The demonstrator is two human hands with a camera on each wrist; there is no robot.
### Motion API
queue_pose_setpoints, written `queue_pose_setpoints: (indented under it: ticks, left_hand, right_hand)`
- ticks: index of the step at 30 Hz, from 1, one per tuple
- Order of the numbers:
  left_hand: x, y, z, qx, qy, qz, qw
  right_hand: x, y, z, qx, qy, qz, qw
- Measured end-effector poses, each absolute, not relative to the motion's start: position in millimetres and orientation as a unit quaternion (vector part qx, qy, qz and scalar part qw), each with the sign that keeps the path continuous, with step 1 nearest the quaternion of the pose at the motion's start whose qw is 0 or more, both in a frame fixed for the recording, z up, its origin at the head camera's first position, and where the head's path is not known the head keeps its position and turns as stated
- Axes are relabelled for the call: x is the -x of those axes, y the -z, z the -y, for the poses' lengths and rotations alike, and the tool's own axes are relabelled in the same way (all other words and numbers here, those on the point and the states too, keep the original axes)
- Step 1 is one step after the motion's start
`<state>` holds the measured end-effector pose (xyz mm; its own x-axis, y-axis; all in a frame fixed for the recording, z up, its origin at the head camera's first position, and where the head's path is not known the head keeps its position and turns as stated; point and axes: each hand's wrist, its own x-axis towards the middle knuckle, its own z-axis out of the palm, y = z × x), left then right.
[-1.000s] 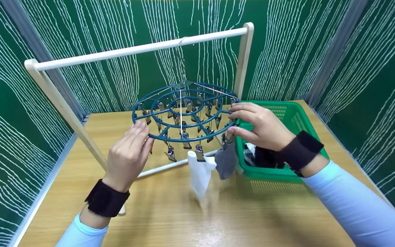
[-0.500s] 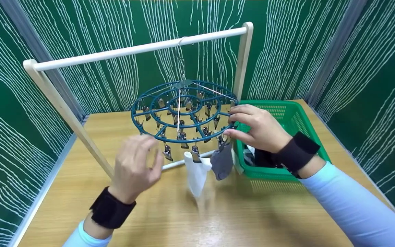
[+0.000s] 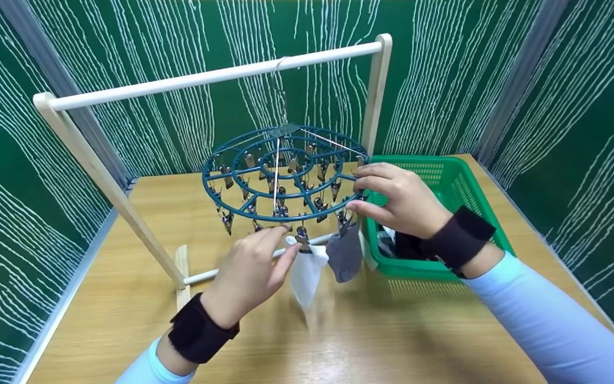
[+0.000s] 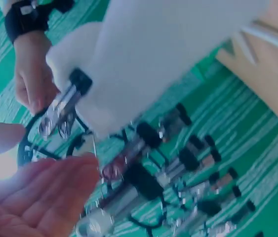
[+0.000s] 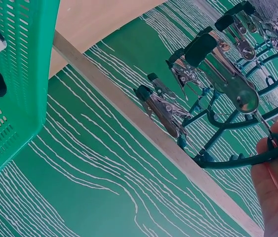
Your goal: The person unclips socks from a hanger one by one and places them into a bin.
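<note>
A round blue-green clip hanger (image 3: 253, 215) hangs by a metal hook from the white bar. My right hand (image 3: 400, 200) holds its right rim; the right wrist view shows the fingers (image 5: 269, 185) against the ring. A white sock (image 3: 307, 277) dangles from a metal clip (image 3: 302, 236) at the front, beside a clipped grey sock (image 3: 345, 256). My left hand (image 3: 251, 266) is beside the white sock's clip, thumb and forefinger spread apart. In the left wrist view a gap shows between the thumb (image 4: 0, 138) and the fingers, and the white sock (image 4: 143, 64) looms close.
A green plastic basket (image 3: 435, 271) with black and white pieces in it stands to the right, behind my right wrist. The wooden rack (image 3: 107, 178) frames the hanger on both sides. Several other metal clips (image 3: 227, 221) hang from the rings.
My left hand has let go of the hanger's left rim and moved right to the white sock's clip. The hanger has shifted slightly left; my right hand has stayed on its rim.
</note>
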<state>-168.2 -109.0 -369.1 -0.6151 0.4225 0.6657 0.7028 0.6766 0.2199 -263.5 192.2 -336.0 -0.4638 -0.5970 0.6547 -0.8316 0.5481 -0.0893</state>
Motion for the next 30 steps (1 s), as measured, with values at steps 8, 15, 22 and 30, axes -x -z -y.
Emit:
queue_pose_setpoints:
  ticks: [8,15,22,30]
  left_hand:
    - [181.7,369.7,104.1,0.298,0.298,0.891,0.168]
    - [189.7,369.6,105.2,0.324,0.352,0.861,0.173]
    - [192.4,370.2,104.4,0.341,0.365,0.844,0.195]
    - [191.3,370.5,101.7,0.326,0.374,0.844,0.202]
  right_hand:
    - [262.2,335.4,-191.4,-0.429,-0.206,0.832,0.285]
    - [261.8,339.8,-193.7,-0.444,-0.201,0.821,0.297]
    - [255.1,343.0,-194.0,-0.451,-0.22,0.804,0.318]
    - [232.7,353.2,-193.7,-0.428,-0.25,0.781,0.38]
